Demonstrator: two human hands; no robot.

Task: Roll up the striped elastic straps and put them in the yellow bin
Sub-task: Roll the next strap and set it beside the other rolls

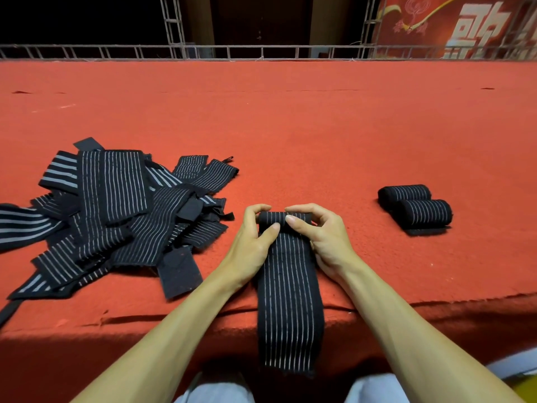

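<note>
1. At the near edge of the red-carpeted table [290,126], straight in front of the person, lay one striped strap [290,286]. It was black elastic with thin pale lines. Its far end was wound into a small roll, and its loose tail ran back over the table's edge and hung down toward the person's lap.
2. Left of that strap, close by, sprawled a heap of loose straps [116,213]. Right of it, a little apart, sat two finished rolls [415,210], side by side and touching. No yellow bin could be made out for certain.
3. The strap looked light, soft and stretchy, with a slightly rough weave that should not slip. Being limp and springy, the roll would likely unwind if let go. The best hold seemed to be on the roll itself, at both its ends, keeping the edges level.
4. The left hand [255,242] gripped the roll's left end, fingers curled over its far side and thumb pressed against the near side.
5. The right hand [322,239] mirrored it on the right end, fingers hooked over the top, its thumb nearly meeting the left thumb at the middle.
6. Both bare forearms reached forward and converged on the roll, with the wrists low on either side of the strap's flat part.
</note>
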